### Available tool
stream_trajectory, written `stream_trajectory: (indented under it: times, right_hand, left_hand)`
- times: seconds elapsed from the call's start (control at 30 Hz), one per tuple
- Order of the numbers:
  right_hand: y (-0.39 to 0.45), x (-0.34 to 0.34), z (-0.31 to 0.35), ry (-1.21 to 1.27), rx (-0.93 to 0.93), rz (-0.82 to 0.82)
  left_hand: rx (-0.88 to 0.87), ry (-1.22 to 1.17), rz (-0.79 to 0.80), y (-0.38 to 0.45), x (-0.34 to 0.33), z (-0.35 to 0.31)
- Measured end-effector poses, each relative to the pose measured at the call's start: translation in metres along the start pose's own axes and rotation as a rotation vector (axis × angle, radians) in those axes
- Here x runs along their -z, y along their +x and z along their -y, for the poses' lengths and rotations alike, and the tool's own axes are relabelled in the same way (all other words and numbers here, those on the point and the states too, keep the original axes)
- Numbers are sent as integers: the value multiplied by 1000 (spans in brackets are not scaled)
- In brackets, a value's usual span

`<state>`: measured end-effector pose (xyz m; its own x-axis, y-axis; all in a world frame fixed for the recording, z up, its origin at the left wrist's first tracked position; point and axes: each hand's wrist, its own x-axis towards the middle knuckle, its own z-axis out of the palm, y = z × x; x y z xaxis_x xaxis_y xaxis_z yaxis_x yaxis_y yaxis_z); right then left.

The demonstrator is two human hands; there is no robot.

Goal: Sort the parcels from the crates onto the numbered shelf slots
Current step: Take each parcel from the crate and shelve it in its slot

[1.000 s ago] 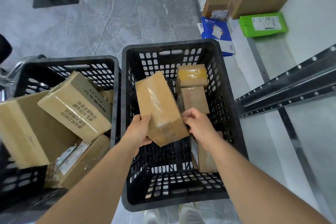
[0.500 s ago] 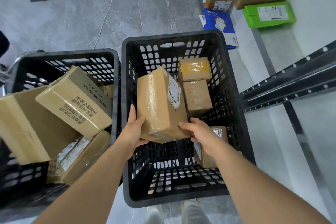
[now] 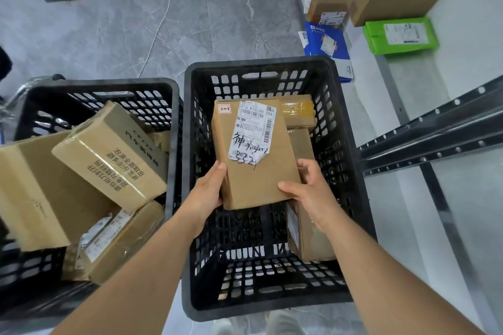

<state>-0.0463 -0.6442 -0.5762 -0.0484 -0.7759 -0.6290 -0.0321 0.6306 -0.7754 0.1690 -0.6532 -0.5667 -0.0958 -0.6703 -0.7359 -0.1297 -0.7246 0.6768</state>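
Parcel flipped label-up over the right crate [image 3: 351,160]

The cardboard parcel [image 3: 254,160] has turned since a second ago, so its label [image 3: 251,133] with scrawled digits now faces up; left hand [image 3: 208,193] and right hand [image 3: 313,193] grip its lower corners, so slot-reading probably comes next.

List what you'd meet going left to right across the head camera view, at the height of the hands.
Left crate full of boxes → left hand → held box → right hand → right crate wall → shelf rail.
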Motion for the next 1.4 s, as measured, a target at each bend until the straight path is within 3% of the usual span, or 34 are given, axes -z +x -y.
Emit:
stream_trajectory:
  times: [0.23,0.53,0.93,1.4]
  right_hand:
    - [-4,15,19,-103,76,-30]
    - [4,43,28,-343,76,93]
    - [28,65,23,-377,113,219]
    - [33,78,14,-254,125,312]
  left_hand:
    - [-117,-24,-26,2,-18,-22]
    - [-177,95,148,14,-27,-22]
    - [-256,273,157,27,-24,-20]
    - [-251,187,149,38,-29,-10]
